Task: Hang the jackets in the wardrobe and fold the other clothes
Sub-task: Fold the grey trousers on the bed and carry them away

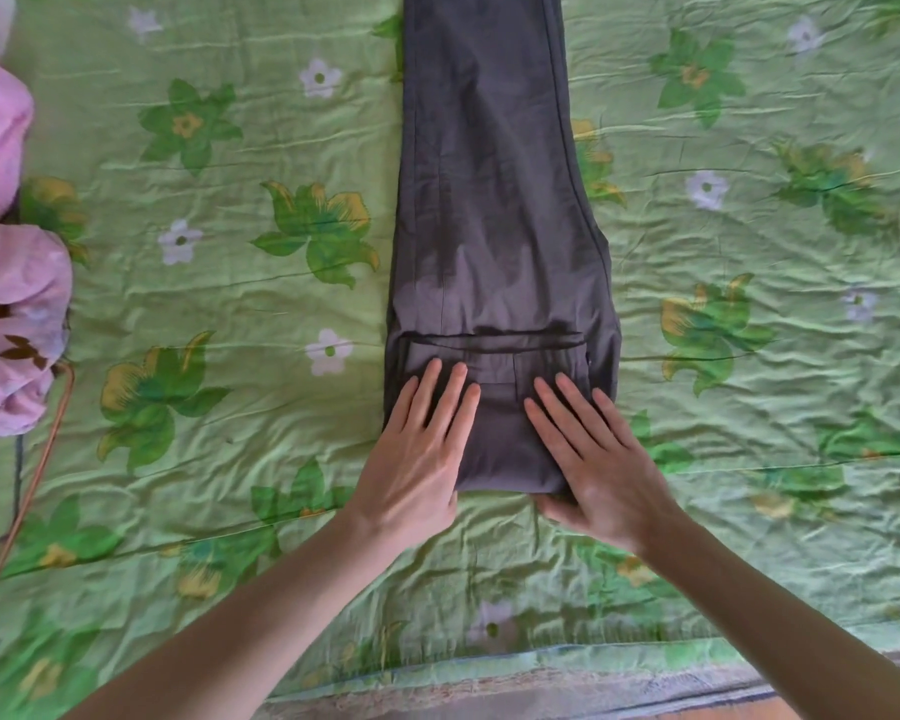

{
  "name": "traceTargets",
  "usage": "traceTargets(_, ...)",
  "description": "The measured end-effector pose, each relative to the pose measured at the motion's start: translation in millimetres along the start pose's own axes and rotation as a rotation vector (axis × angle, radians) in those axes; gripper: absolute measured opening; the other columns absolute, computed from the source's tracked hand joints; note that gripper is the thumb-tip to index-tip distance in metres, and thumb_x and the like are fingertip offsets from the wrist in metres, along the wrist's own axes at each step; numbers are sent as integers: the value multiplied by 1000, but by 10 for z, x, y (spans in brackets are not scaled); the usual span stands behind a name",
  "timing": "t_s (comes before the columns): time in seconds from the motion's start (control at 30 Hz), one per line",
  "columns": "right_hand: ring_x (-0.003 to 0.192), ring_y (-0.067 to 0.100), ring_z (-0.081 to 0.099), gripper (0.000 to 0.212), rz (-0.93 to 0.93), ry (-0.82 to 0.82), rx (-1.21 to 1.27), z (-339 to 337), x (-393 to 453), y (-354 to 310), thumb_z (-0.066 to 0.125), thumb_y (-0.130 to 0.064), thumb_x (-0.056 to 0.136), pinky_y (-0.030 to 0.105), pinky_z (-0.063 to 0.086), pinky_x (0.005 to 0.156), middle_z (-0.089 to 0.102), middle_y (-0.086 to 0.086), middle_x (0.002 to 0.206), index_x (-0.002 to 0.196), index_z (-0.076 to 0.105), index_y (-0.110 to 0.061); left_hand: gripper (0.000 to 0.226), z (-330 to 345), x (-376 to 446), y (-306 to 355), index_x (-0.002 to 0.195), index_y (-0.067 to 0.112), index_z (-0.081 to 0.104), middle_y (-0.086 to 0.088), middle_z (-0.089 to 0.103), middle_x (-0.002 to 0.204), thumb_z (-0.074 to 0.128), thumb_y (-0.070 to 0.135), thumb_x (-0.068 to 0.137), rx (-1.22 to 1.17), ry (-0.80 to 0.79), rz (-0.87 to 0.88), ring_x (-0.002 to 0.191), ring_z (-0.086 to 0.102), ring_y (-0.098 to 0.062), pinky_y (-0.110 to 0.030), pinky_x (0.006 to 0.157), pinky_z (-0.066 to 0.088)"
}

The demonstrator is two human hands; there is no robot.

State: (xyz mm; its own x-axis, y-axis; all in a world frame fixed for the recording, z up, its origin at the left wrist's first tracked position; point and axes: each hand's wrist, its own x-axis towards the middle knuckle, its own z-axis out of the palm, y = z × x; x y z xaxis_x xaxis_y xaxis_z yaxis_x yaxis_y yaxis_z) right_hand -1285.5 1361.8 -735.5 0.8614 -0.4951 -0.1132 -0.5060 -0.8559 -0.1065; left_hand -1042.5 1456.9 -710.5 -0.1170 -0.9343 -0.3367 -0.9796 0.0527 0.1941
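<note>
Dark grey trousers (494,200) lie lengthwise on the bed, the legs laid one over the other and running away from me past the top edge. Their near end is folded over onto itself, making a doubled band close to me. My left hand (419,454) lies flat on the left half of that fold, fingers straight. My right hand (596,454) presses the right half, fingers straight on top and the thumb at the fold's near edge.
A green sheet with a flower print (230,304) covers the bed. Pink clothing (11,324) is piled at the left edge, with a thin brown cord (32,475) beside it. The bed's near edge (541,683) runs along the bottom.
</note>
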Motion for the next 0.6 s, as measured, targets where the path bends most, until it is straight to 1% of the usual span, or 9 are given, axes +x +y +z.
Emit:
traceTargets(0.13, 160, 34, 13, 95, 30, 22, 37, -111, -45, -105, 66, -42, 84, 55, 20, 127, 19, 15, 171, 162, 27, -4, 94, -26, -131, -27, 162, -3, 20, -20, 9, 173, 65, 15, 82, -109, 43, 18, 161, 4, -40, -52, 130, 16)
traceTargets(0.23, 159, 34, 16, 89, -2, 18, 62, -187, -137, -166, 67, -29, 82, 55, 25, 126, 23, 16, 170, 160, 32, -3, 89, -72, -268, -33, 162, 1, 21, -19, 8, 174, 62, 17, 84, -124, 1, 38, 161, 4, -38, -49, 131, 14)
traceTargets(0.33, 157, 34, 23, 77, -72, 36, 138, -248, -315, -191, 59, -22, 84, 55, 26, 125, 32, 16, 167, 157, 40, -4, 82, -222, -402, 37, 162, 9, 26, -13, 12, 174, 60, 19, 88, -175, -62, 48, 161, 8, -33, -43, 131, 13)
traceTargets(0.37, 156, 32, 28, 74, -87, 49, 165, -277, -386, -194, 59, -21, 84, 56, 27, 124, 37, 15, 164, 155, 44, -5, 78, -291, -441, 66, 163, 13, 26, -9, 12, 173, 57, 20, 91, -222, -103, 40, 161, 10, -29, -38, 131, 13)
traceTargets(0.4, 153, 30, 34, 71, -97, 72, 190, -311, -458, -196, 61, -20, 83, 58, 27, 124, 44, 13, 160, 152, 50, -7, 73, -362, -474, 90, 163, 17, 29, -4, 16, 169, 54, 21, 94, -275, -135, 36, 157, 17, -25, -35, 130, 17)
traceTargets(0.43, 149, 27, 42, 67, -105, 103, 216, -347, -528, -192, 65, -19, 82, 59, 28, 123, 52, 10, 155, 147, 57, -8, 68, -432, -506, 106, 161, 19, 34, 1, 23, 162, 53, 21, 96, -317, -153, 39, 149, 27, -21, -33, 127, 25)
traceTargets(0.5, 137, 18, 57, 56, -111, 174, 275, -430, -642, -180, 71, -18, 80, 61, 32, 121, 66, 2, 141, 135, 68, -8, 57, -572, -548, 130, 155, 26, 44, 8, 39, 140, 50, 21, 98, -370, -208, 51, 127, 42, -14, -31, 112, 41)
traceTargets(0.57, 117, 8, 69, 45, -82, 226, 361, -507, -713, -166, 74, -19, 82, 58, 35, 120, 75, -6, 121, 125, 74, -8, 45, -727, -571, 113, 142, 34, 56, 11, 56, 118, 48, 20, 100, -440, -315, 50, 104, 54, -9, -32, 93, 50)
traceTargets(0.6, 103, 4, 72, 39, -47, 240, 426, -549, -732, -164, 75, -21, 83, 54, 37, 120, 77, -9, 111, 120, 76, -8, 37, -793, -573, 86, 131, 35, 60, 9, 62, 102, 48, 18, 100, -507, -363, 35, 88, 59, -9, -34, 80, 53)
